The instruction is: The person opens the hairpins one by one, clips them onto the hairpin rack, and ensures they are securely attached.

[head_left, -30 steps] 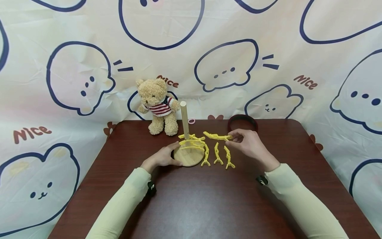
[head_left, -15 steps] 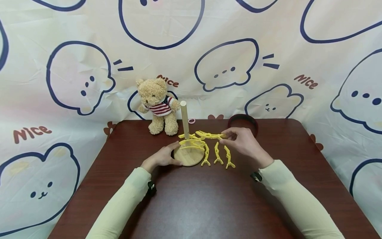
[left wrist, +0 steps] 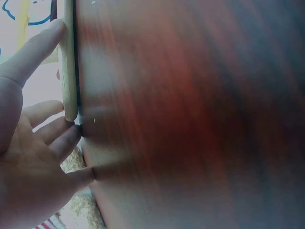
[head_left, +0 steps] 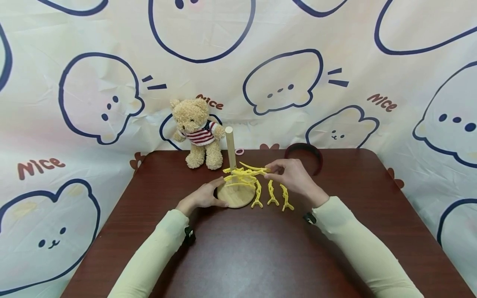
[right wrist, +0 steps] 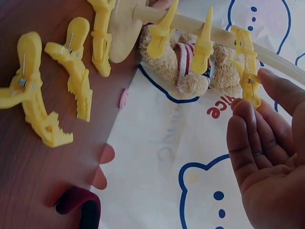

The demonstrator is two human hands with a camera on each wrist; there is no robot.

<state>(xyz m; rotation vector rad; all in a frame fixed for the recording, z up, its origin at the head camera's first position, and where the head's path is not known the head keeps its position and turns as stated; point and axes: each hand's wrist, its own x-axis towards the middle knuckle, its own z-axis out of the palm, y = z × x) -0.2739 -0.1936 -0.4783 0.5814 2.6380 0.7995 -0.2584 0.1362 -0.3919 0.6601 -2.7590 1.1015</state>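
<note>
A wooden post [head_left: 230, 147] rises from a round wooden base [head_left: 236, 198]. My left hand [head_left: 203, 194] holds that base by its left rim, thumb toward the front; in the left wrist view the thumb presses the base edge [left wrist: 69, 81] while the other fingers spread beyond it. Between thumb and fingers of my right hand [head_left: 292, 176] is a yellow hair clip [right wrist: 249, 71], its jaws parted and overlapping the post in the right wrist view. Two more clips are clamped lower on the post, one hair clip [right wrist: 204, 50] beside another hair clip [right wrist: 162, 38].
Three loose yellow clips lie right of the base, among them the rightmost clip [head_left: 285, 196]. A teddy bear [head_left: 197, 132] sits behind the post on the brown table [head_left: 238, 256]. Farther back are a small pink ring [head_left: 239, 152] and a dark red headband [head_left: 316, 155].
My right hand has moved left with the hair clip, bringing it from beside the stand to the post, and the clip's jaws have parted. My left hand stays on the base.
</note>
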